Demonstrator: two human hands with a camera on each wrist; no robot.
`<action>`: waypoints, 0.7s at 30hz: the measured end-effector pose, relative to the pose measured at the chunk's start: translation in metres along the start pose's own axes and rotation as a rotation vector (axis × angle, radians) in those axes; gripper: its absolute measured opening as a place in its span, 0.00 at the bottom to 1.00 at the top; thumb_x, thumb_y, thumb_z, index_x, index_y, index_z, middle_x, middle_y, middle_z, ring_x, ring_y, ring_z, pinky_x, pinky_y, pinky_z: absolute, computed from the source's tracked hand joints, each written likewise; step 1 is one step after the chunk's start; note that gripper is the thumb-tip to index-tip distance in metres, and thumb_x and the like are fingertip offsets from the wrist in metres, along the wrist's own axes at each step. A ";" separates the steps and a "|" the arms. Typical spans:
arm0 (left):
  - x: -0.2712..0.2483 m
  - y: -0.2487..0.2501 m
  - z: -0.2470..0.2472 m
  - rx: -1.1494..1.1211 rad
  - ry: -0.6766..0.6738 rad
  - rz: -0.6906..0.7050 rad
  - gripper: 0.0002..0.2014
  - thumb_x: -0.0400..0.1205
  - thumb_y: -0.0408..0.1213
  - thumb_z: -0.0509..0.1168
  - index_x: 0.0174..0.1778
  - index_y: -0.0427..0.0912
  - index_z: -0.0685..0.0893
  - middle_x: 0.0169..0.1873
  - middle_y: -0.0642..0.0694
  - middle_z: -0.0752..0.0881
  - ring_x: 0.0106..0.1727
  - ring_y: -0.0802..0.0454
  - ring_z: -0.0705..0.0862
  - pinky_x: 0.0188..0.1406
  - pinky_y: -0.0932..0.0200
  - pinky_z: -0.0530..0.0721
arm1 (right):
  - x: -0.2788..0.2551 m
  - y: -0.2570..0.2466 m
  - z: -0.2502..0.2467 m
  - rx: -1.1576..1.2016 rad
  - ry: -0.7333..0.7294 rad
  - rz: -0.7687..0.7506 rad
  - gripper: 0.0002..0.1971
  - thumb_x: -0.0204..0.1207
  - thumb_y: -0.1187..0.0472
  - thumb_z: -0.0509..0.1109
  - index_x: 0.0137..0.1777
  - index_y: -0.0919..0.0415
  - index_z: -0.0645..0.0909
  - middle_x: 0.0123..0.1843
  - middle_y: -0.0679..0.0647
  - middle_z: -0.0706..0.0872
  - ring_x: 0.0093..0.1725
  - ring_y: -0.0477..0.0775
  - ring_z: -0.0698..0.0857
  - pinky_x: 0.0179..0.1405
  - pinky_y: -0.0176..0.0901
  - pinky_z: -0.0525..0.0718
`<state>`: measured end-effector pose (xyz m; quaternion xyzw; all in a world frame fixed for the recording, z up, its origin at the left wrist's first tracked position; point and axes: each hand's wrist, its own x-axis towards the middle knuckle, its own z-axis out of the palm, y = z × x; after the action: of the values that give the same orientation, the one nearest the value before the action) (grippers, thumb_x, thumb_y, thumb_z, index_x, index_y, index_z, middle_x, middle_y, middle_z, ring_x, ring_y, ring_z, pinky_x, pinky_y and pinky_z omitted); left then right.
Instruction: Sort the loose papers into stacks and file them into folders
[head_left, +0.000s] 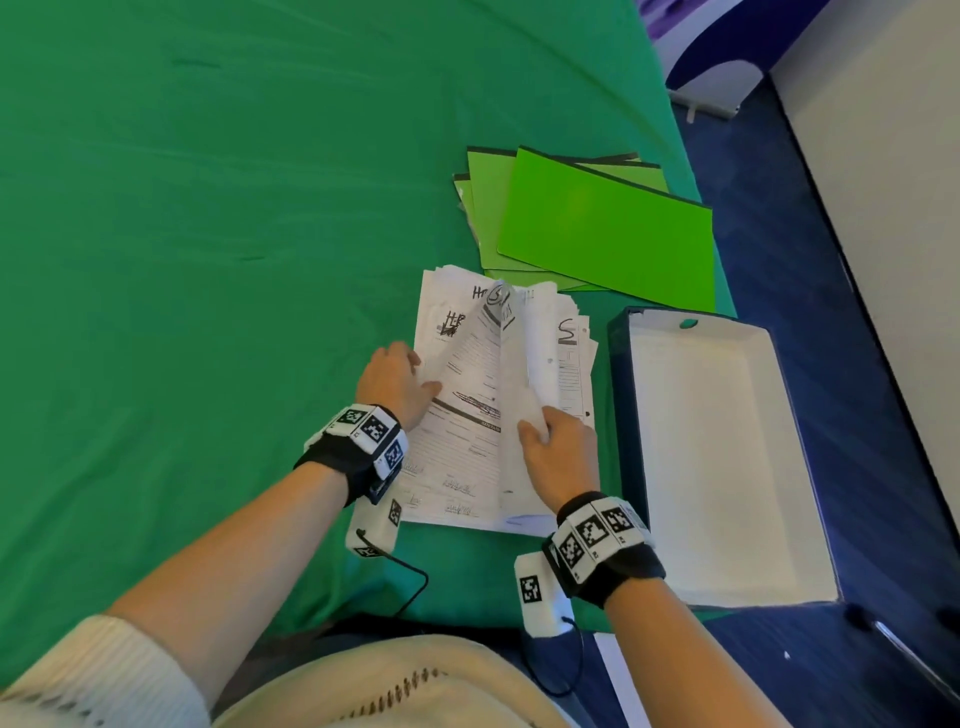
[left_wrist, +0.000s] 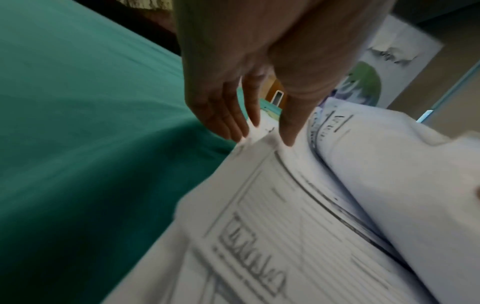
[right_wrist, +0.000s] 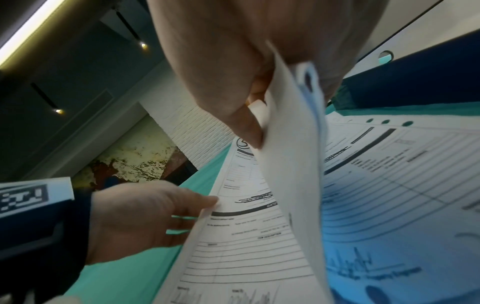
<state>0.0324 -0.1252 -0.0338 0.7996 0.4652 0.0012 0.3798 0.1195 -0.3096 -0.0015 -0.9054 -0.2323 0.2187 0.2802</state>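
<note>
A pile of printed papers lies on the green cloth. My left hand is at the pile's left edge and pinches the top sheet, thumb on top and fingers under it. The right wrist view shows that left hand from the side. My right hand pinches a few lifted sheets that stand on edge over the middle of the pile. The thumb and fingers of that right hand clamp the lifted sheets. Several bright green folders lie fanned just beyond the pile.
An open white-lined box with dark blue walls sits right of the pile, at the table's right edge. The green cloth stretches far to the left and back. Blue floor lies to the right. Wrist-camera cables trail near the front edge.
</note>
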 end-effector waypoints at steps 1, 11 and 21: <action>0.001 -0.003 0.000 -0.011 -0.036 0.002 0.12 0.78 0.45 0.73 0.51 0.43 0.82 0.49 0.46 0.84 0.49 0.47 0.82 0.49 0.53 0.82 | 0.000 0.003 -0.001 0.019 -0.008 0.002 0.10 0.82 0.59 0.65 0.45 0.65 0.81 0.40 0.55 0.84 0.40 0.55 0.83 0.42 0.44 0.83; 0.003 -0.005 -0.006 0.093 0.032 0.033 0.08 0.83 0.41 0.67 0.40 0.43 0.82 0.49 0.43 0.79 0.44 0.46 0.79 0.43 0.56 0.74 | -0.001 0.000 -0.022 0.086 0.326 0.190 0.28 0.82 0.67 0.61 0.81 0.51 0.60 0.57 0.61 0.84 0.54 0.62 0.85 0.53 0.53 0.84; -0.042 0.045 -0.001 -0.562 -0.435 0.315 0.05 0.83 0.33 0.67 0.54 0.45 0.83 0.46 0.49 0.91 0.49 0.56 0.90 0.50 0.63 0.86 | 0.009 -0.029 -0.012 0.231 0.044 0.106 0.22 0.81 0.40 0.61 0.40 0.55 0.86 0.35 0.47 0.84 0.40 0.50 0.83 0.44 0.44 0.79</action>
<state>0.0420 -0.1682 0.0095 0.7077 0.2269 0.0172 0.6689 0.1242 -0.2886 0.0230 -0.8826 -0.1514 0.2387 0.3756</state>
